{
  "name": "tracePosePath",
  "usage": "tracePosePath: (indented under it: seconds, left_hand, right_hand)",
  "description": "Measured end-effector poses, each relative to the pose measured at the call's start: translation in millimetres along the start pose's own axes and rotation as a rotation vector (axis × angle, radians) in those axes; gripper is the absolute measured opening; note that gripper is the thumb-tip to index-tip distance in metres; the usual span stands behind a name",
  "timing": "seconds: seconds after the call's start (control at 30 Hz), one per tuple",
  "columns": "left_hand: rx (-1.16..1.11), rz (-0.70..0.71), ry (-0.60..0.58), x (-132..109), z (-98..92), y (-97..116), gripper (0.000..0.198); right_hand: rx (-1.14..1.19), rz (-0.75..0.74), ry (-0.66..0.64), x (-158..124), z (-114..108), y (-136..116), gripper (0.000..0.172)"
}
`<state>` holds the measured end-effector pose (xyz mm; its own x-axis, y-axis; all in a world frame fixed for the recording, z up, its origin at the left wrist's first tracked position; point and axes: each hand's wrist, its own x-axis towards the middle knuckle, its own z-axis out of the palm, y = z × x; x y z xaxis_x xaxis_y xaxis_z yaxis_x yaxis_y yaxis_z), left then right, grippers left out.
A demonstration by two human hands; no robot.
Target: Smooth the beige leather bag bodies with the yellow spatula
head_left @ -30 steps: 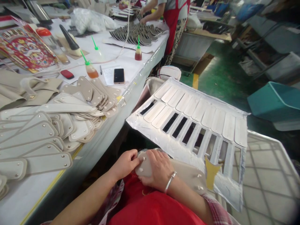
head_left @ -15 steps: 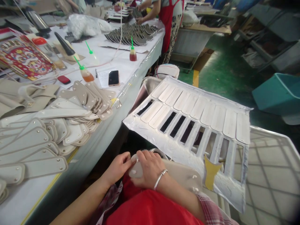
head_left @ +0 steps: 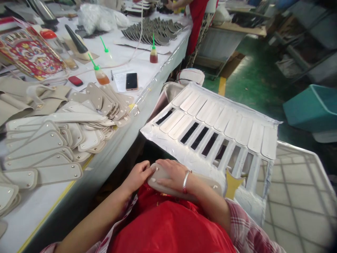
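A long beige leather strap piece [head_left: 164, 188] with rounded ends and small white tabs lies across my lap, over a red apron. My left hand [head_left: 138, 176] pinches its left end between thumb and bent fingers. Draped over the same piece, my right hand [head_left: 172, 174] holds it, fingers along the far edge and thumb nearer me; a silver bangle circles that wrist. The underside of the piece is hidden. Just beyond my hands lies a white slotted board [head_left: 181, 160] with pale strips in many of its slots. A yellow cut-out [head_left: 233, 184] rests at its near edge.
Similar strap pieces [head_left: 52, 147] with metal studs are heaped on the table to my left. Behind them are a phone [head_left: 132, 81], green-tipped bottles [head_left: 102, 75] and a red patterned box [head_left: 31, 56]. A teal bin [head_left: 310, 109] stands right; a co-worker's red apron [head_left: 196, 26] shows at the back.
My right hand has slid and flattened along the strap piece, its fingers straighter. The left hand keeps its pinch at the end. The whole view has shifted slightly.
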<state>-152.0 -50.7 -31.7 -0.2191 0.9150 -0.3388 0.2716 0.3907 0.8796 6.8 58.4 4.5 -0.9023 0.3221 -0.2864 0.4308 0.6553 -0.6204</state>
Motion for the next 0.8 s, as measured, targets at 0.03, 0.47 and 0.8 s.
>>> tracePosePath:
  seconds: [0.03, 0.47, 0.8]
  left_hand:
    - [0.024, -0.008, -0.014, -0.5, -1.7, -0.3, 0.042]
    - [0.762, 0.712, -0.141, -5.1, 20.3, 27.4, 0.080]
    - [0.719, 0.616, -0.148, 3.6, 25.8, 28.1, 0.074]
  right_hand:
    - [0.026, -0.025, -0.023, -5.2, -3.7, 4.5, 0.070]
    - [-0.119, 0.179, 0.199, -117.9, 3.4, 44.2, 0.090]
    - [-0.083, 0.194, 0.214, -114.0, -0.1, 45.0, 0.076]
